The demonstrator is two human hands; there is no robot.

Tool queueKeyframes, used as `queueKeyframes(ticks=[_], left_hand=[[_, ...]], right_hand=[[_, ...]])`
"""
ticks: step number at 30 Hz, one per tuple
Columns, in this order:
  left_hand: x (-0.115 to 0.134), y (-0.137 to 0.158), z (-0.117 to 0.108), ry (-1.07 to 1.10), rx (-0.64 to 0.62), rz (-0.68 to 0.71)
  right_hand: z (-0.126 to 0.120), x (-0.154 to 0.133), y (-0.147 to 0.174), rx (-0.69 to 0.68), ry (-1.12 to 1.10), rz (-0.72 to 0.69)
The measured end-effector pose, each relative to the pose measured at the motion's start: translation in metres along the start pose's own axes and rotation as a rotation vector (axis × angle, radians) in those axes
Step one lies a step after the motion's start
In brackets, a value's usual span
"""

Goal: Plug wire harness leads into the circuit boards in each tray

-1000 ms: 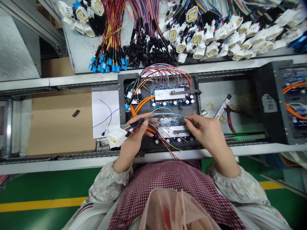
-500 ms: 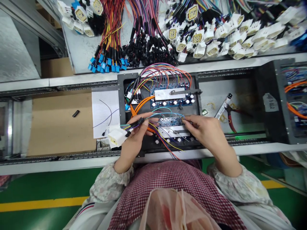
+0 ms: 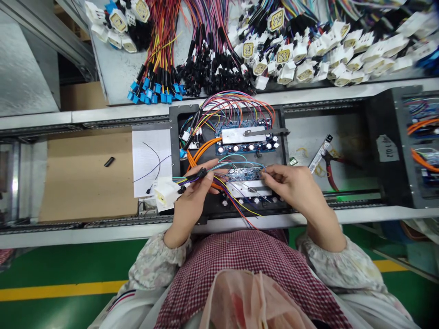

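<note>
- Beside the left edge of the black tray, a white plastic connector block (image 3: 166, 194) is trailing from a multicoloured wire bundle (image 3: 201, 173);
- the left hand (image 3: 191, 196) is holding that bundle at its black sleeve, thumb on top and fingers spreading beneath; it is barely shifting from a second ago;
- one thin light-blue wire (image 3: 252, 163) is arching rightward over the lower blue circuit board (image 3: 252, 174); other loose wires are draping toward the near side;
- the right hand (image 3: 291, 183) is pinching the light-blue wire's end narrowly; it is sitting slightly farther left than before, so the fine work seems to be settling at the board's right end; whether the wire is touching the board, I cannot tell;
- the black rectangular tray (image 3: 284, 146) is containing two circuit boards and thick orange cables;
- farther right, red-handled cutters (image 3: 329, 176) are lying loose; a second black tray (image 3: 404, 151) is holding more blue boards and orange cables.
</note>
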State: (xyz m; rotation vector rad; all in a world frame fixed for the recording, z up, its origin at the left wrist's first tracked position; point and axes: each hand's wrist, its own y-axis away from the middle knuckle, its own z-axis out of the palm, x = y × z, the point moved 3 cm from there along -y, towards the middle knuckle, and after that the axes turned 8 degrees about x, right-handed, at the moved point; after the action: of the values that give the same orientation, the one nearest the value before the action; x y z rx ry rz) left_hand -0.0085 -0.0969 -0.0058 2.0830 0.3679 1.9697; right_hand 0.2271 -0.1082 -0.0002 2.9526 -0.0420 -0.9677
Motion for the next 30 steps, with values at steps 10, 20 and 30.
queueKeyframes(ticks=[10,20,30], left_hand=[[0.001,0.0,0.001,0.032,-0.027,0.009],[-0.004,0.0,0.001,0.023,0.019,-0.004],[0.003,0.0,0.003,0.086,-0.046,-0.018]], right_hand=[[0.0,0.002,0.007,0.155,0.007,0.024],[0.003,-0.017,0.02,0.13,0.053,-0.109],[0.028,-0.007,0.001,0.105,0.052,-0.109]])
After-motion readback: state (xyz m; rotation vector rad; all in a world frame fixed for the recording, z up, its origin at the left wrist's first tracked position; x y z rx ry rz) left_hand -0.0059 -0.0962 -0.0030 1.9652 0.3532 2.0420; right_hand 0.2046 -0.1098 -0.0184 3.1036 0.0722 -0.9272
